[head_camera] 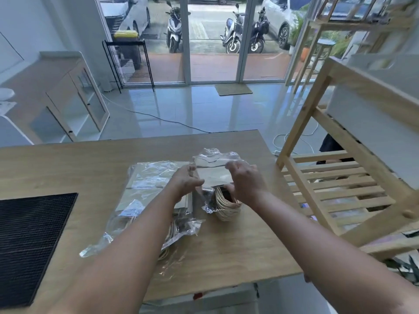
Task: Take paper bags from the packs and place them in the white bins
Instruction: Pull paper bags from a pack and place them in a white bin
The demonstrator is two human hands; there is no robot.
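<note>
Gripping crinkly clear pack w/ tan bags.

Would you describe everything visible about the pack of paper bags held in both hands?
The pack is a stack of pale brown paper bags in crinkled, shiny clear plastic. The wrap gapes at its near end, where twisted paper handles bulge out. Over the wooden table, the left hand pinches its left edge and the right hand grips its right side.

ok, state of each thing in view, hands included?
left hand: pinches wrap of held pack
right hand: grips held pack
held pack: tilted up, near end open, bag handles out
second pack: flat on table, wrap crumpled
white bin: on wooden shelf, contents hidden
</note>
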